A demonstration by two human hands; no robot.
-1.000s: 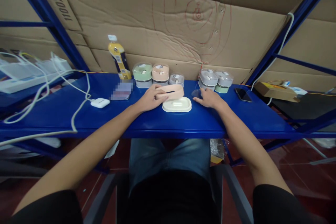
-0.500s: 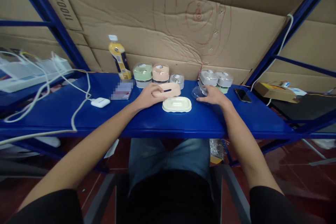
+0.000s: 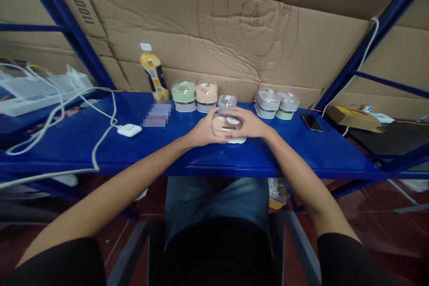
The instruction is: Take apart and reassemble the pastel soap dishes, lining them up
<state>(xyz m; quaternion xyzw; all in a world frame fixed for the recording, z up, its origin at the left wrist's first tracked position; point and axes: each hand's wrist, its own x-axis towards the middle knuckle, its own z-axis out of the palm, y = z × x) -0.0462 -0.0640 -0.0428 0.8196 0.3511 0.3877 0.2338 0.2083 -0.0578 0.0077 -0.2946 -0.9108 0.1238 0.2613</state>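
Just past the front edge of the blue table, a slotted pink box top (image 3: 219,128) is held between my hands. Over it sits a clear plastic lid (image 3: 233,120) with a white round sticker. My left hand (image 3: 201,131) curls round the left side, and my right hand (image 3: 250,125) wraps the right side of the lid. A cream oval base (image 3: 238,140) shows below the pink part; whether the two touch is hidden. Close behind my fingers stands a small grey box (image 3: 227,101) with a clear lid.
Along the back stand a green box (image 3: 183,91), a pink box (image 3: 206,94), a grey box (image 3: 267,102) and a grey-and-green box (image 3: 287,103). A yellow bottle (image 3: 154,73), booklet (image 3: 157,115) and white earphone case (image 3: 129,130) are leftward, near cables (image 3: 95,143). A phone (image 3: 312,122) lies right.
My right hand has brought the clear lid from the right onto the pink top. My left hand has shifted right with the pink top, which now covers much of the cream base.
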